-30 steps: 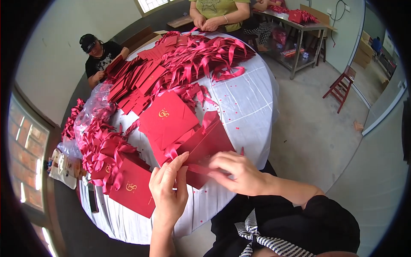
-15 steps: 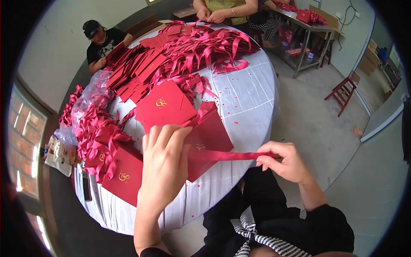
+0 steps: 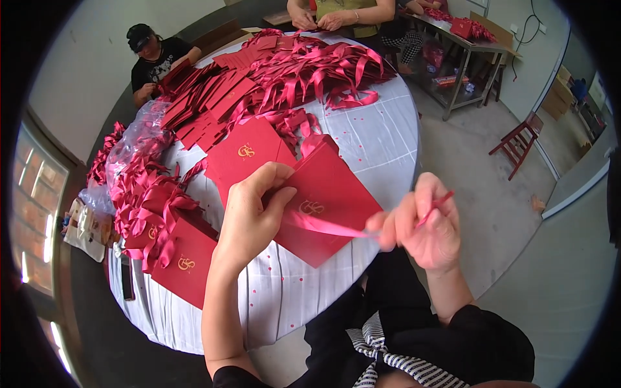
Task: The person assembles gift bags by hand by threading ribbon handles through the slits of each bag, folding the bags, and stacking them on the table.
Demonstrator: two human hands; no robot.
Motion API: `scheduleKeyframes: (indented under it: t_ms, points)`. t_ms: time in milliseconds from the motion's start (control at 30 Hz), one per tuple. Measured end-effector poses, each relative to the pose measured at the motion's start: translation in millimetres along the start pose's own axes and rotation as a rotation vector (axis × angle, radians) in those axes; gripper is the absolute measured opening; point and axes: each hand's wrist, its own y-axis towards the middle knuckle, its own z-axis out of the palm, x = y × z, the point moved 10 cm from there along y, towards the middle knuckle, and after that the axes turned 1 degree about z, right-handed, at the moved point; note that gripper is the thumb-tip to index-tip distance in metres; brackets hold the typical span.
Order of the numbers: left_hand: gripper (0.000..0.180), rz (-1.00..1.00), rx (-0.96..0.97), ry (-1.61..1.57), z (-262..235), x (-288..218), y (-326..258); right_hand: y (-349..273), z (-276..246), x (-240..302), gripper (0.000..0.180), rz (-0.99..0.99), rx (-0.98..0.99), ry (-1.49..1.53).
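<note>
Just below the middle of the frame, the left hand [image 3: 249, 216] grips a red card folder [image 3: 326, 200] by its left edge, thumb over the front face and fingers curled behind. The folder is raised a little off the round surface [image 3: 381, 139] and tilted, with its lower corner hanging past the surface's near rim. A pink ribbon [image 3: 336, 227] runs from the folder's face to the right hand [image 3: 427, 223], which pinches it between thumb and forefinger — a short tail of the ribbon pokes out above the knuckles toward the right. Both hands are closed on what they hold; neither is spread.

To the left of the folder, a second red folder [image 3: 249, 155] with a gold emblem lies flat on the white cloth, and at the lower left finished folders tied with bows [image 3: 174, 249] sit right at the surface's edge. A heap of loose pink ribbons [image 3: 323, 71] fills the upper middle, beside rows of stacked red folders [image 3: 207, 97] toward the upper left. The right part of the cloth, from the ribbons to the rim, is bare — the most open stretch within reach.

Beyond the rim on the right lies grey floor, with a red wooden chair [image 3: 517, 139] well apart at the upper right. A person in a dark cap [image 3: 152, 55] sits at the far left edge, and another person's hands [image 3: 320, 19] work at the top.
</note>
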Motion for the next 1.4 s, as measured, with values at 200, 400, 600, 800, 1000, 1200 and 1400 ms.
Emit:
scheduleKeyframes:
  t_ms: [200,400,600,800,1000,1200,1400]
  points:
    - [0.021,-0.027,0.073,-0.259,7.2,14.5,3.7,9.2,-9.4,-52.8,0.015,0.327,-0.117,-0.386]
    - [0.019,-0.072,0.112,-0.348,15.0,17.5,1.8,15.2,-14.6,-60.3,0.013,0.366,-0.206,-0.761]
    - [0.019,-0.081,0.133,-0.321,17.0,9.0,-0.2,18.9,-16.0,-59.1,0.009,0.347,-0.225,-0.854]
    - [0.020,-0.032,0.112,-0.255,13.9,-0.4,-3.6,23.3,-9.6,-56.0,0.009,0.247,-0.185,-0.932]
    - [0.022,-0.077,0.111,-0.220,16.0,-0.9,-3.5,20.6,-15.2,-54.9,0.010,0.296,-0.251,-0.862]
    - [0.023,-0.022,0.117,-0.170,16.6,-10.8,-4.5,18.0,-16.8,-52.7,0.011,0.296,-0.266,-0.854]
    - [0.025,0.029,0.108,-0.117,14.6,-19.3,-8.6,15.0,-16.0,-51.8,0.013,0.301,-0.267,-0.847]
